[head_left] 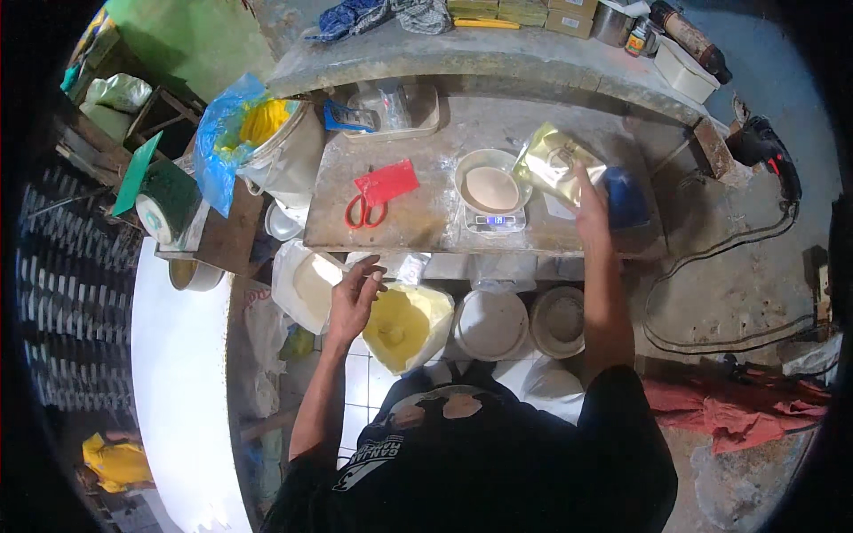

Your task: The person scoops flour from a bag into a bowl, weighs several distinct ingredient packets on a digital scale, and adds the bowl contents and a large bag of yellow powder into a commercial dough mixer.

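Just right of frame centre, the right hand (590, 213) grips a gold foil pouch (553, 160) tilted beside the powder bowl (491, 185) on the desk's scale (495, 218), while the left hand (354, 298) hovers half-open and empty over a bag of yellow powder (404, 327).

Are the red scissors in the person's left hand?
No, the red scissors lie on the table, and the left hand is lower down, empty.

Red-handled scissors (366, 211) lie on the bench left of a digital scale (494, 219).
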A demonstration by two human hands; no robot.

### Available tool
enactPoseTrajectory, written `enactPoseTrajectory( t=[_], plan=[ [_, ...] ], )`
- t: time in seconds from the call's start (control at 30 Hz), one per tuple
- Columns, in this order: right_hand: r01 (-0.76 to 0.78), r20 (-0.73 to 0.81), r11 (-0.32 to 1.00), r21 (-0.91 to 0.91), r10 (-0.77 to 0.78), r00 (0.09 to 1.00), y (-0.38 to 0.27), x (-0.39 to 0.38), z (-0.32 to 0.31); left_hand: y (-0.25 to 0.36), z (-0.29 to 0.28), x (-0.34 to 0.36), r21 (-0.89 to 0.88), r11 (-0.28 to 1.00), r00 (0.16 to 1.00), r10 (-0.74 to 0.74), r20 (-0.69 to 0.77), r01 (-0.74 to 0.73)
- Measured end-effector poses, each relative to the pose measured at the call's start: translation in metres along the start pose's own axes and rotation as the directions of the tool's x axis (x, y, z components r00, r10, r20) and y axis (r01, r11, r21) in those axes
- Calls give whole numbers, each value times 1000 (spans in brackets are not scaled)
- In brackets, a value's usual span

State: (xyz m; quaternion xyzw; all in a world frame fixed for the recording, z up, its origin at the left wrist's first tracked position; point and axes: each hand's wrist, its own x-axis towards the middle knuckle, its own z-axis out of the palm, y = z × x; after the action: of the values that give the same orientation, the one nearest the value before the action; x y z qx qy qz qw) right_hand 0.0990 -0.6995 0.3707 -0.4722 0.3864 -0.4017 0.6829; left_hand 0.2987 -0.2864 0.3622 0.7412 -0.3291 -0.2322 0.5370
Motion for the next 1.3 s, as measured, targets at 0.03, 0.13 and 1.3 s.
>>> enactPoseTrajectory(
  t=[0.03, 0.13, 1.3],
  plan=[
    [-40, 22, 998, 54, 39, 999, -1, 0, 0, 1, 0, 0, -9, 1000, 1000, -6, -1, 6],
    [-133, 34, 974, 181, 129, 991, 0, 2, -1, 8, 1, 4, -41, 999, 1000, -16, 5, 16],
    [-702, 597, 703, -118, 615, 515, 135, -195, 52, 31, 30, 333, 619, 748, 900, 410, -149, -239]
  ],
)
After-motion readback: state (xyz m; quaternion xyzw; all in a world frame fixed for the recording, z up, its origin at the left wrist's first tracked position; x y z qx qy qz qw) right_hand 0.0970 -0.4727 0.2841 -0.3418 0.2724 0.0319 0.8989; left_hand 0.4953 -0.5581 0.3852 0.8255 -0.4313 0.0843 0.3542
